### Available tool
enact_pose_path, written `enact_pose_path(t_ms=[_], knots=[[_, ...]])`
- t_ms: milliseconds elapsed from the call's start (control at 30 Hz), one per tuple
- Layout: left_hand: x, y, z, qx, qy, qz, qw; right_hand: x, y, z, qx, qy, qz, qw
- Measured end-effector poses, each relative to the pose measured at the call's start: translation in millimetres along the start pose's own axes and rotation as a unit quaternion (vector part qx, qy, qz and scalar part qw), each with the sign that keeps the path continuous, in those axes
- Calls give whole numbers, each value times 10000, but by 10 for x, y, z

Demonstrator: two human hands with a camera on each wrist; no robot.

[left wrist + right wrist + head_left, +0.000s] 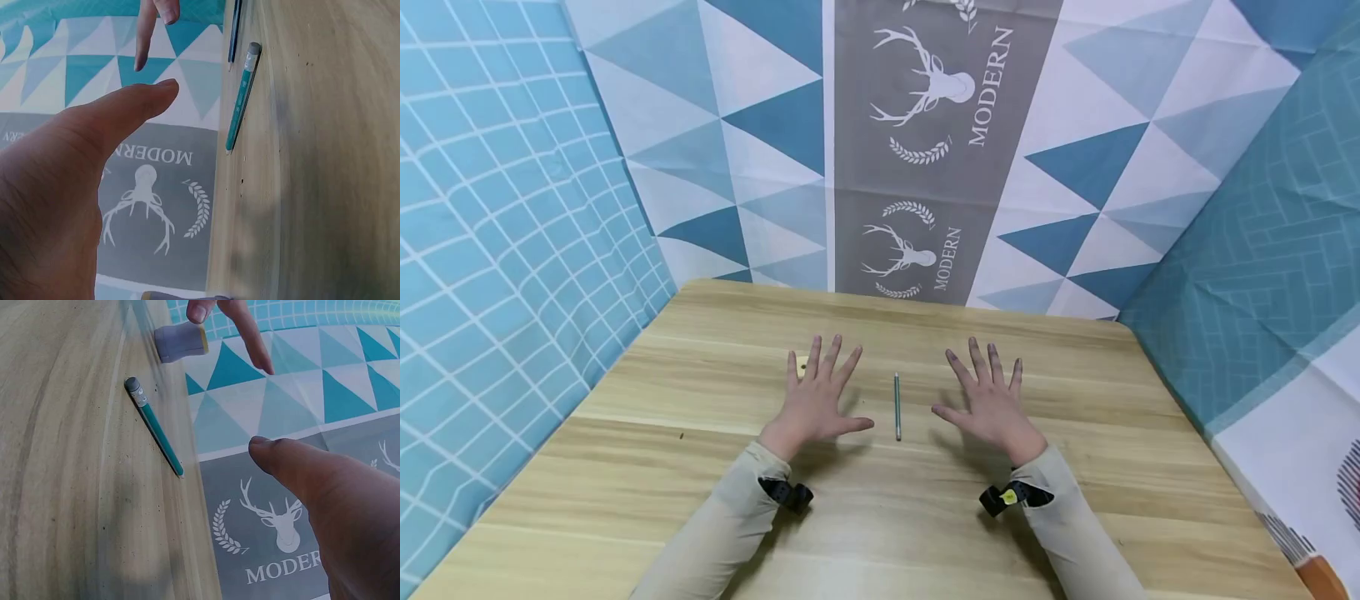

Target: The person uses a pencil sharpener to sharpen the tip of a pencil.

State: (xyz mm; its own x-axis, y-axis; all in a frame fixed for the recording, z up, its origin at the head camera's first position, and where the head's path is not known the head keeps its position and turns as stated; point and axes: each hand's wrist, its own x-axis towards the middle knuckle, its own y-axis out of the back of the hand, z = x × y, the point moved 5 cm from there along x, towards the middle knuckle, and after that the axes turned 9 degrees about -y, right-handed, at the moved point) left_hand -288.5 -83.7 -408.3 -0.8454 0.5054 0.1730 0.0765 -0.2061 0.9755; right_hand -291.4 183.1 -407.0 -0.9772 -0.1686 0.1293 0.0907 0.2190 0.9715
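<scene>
A green pencil (897,407) with a grey eraser end lies on the wooden table between the hands, its eraser end toward the person. To its left my left hand (815,402) has its fingers spread straight, holding nothing. On the other side my right hand (988,406) is likewise spread and holds nothing. Behind the left fingers sits a small block with a yellow face and dark spot (802,366), partly hidden; its grey-purple body (180,342) shows in the right wrist view. Another dark pencil (235,31) appears near the right hand in the left wrist view.
The wooden table (880,533) has rounded far corners. Behind it hangs a patterned cloth (775,150) with triangles and deer heads. A blue checked cloth (512,208) borders the left side, a teal cloth (1247,250) the right. Each wrist wears a black strap (786,494).
</scene>
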Motion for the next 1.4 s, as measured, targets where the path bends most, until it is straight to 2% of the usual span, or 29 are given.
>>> enact_pose_path(t_ms=[167,333,533,700,800,1100,1400], knots=[[-7,114,-159,-139,134,371,9991,26,33,-80,31,152,186,9997],[-70,257,-444,-375,433,679,9960,84,41,-270,200,344,110,9991],[-163,225,-799,-722,899,543,9918,155,-57,-493,114,263,-226,9993],[-235,108,-980,-959,1195,155,9881,178,-210,-622,-149,202,-508,9984],[-239,44,-1023,-1013,1167,0,9880,184,-292,-659,-236,181,-625,9976],[-155,-100,-1032,-1719,617,213,9829,226,-438,-753,-549,116,-899,9944],[-178,-267,-1012,-2282,542,110,9720,200,-548,-755,-201,-252,-855,9958]])
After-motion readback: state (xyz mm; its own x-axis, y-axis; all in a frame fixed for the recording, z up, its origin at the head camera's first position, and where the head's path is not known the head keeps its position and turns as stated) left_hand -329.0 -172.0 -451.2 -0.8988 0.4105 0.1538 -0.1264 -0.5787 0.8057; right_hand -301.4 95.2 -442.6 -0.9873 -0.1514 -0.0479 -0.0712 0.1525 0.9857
